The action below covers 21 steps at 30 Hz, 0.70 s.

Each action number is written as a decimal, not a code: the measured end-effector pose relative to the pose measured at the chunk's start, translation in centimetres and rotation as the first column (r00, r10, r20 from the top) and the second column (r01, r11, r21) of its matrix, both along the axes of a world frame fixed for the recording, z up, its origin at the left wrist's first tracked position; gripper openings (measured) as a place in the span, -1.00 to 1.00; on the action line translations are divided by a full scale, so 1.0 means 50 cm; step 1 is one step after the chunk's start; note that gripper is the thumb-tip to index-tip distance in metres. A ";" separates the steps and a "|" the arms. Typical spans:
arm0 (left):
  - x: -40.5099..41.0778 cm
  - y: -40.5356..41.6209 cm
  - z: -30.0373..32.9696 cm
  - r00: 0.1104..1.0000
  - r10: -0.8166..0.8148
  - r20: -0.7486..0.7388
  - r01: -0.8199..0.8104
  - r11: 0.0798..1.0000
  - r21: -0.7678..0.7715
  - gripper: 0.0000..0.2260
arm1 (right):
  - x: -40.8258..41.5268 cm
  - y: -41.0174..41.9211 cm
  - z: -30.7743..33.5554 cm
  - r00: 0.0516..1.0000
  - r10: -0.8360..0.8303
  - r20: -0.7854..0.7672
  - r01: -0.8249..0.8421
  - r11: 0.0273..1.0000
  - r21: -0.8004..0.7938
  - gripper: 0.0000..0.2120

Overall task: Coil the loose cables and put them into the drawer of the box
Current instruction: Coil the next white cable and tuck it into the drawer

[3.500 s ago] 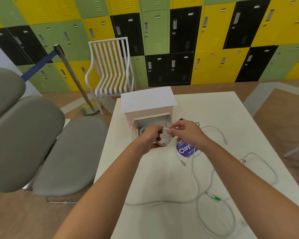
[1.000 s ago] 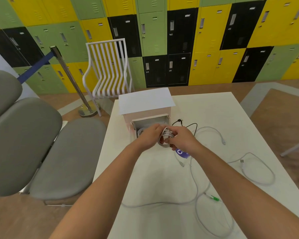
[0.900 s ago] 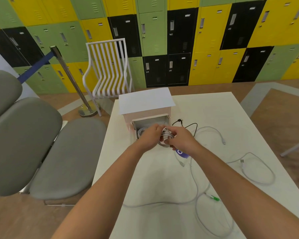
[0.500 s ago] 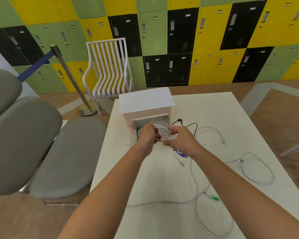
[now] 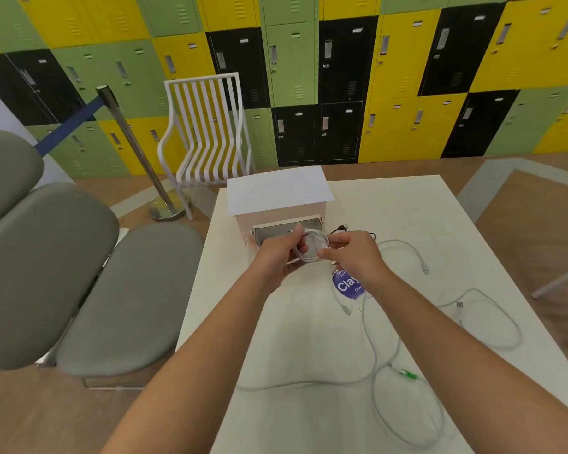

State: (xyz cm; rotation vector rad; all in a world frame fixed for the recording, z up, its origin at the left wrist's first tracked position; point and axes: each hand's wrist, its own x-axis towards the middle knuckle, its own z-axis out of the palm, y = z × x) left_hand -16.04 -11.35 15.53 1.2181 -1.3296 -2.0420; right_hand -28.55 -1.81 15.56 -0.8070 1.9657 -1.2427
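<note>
A coiled white cable (image 5: 312,247) hangs just above the open drawer (image 5: 269,229) of the pale box (image 5: 277,194). My left hand (image 5: 277,252) grips the coil's left side, and my right hand (image 5: 351,253) pinches its right side. Loose cables lie on the white table (image 5: 309,322): a long white cable with a green connector (image 5: 407,375), a white cable with a USB plug (image 5: 459,304), another white cable (image 5: 407,247), and a thin black cable (image 5: 341,228) beside the drawer.
A purple round label (image 5: 346,285) lies under my right wrist. Grey padded seats (image 5: 79,273) stand left of the table. A white slatted chair (image 5: 207,132) and a stanchion post (image 5: 135,152) stand behind, before coloured lockers.
Both hands have lifted the coil from the drawer's front edge to above the drawer. The coil has opened into a wider ring. The loose cables have not moved.
</note>
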 end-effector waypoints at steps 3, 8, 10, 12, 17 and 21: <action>0.005 -0.001 -0.007 0.998 0.037 -0.058 -0.035 0.999 0.022 -0.70 | 0.002 0.002 0.004 1.000 0.026 0.006 -0.026 1.000 -0.002 -0.63; 0.000 0.009 -0.007 0.982 0.158 -0.106 -0.149 0.985 0.091 -0.76 | 0.001 0.008 0.011 0.996 0.065 0.054 -0.064 0.998 -0.023 -0.62; -0.003 0.012 -0.011 0.971 0.191 -0.144 -0.172 0.976 0.130 -0.81 | -0.002 0.010 0.014 0.991 0.026 0.130 -0.022 0.999 -0.036 -0.65; -0.003 0.016 -0.017 0.961 0.209 -0.183 -0.179 0.969 0.170 -0.86 | -0.003 0.012 0.012 0.983 -0.026 0.179 0.030 0.999 -0.021 -0.66; 0.010 0.013 -0.022 0.969 0.135 -0.206 -0.096 0.978 0.188 -0.88 | -0.002 0.006 -0.013 0.960 -0.092 0.263 0.099 0.995 -0.013 -0.55; 0.028 -0.007 -0.033 0.993 0.037 -0.111 -0.031 0.998 0.063 -0.78 | -0.006 -0.005 -0.023 0.949 -0.105 0.296 0.115 0.993 -0.018 -0.58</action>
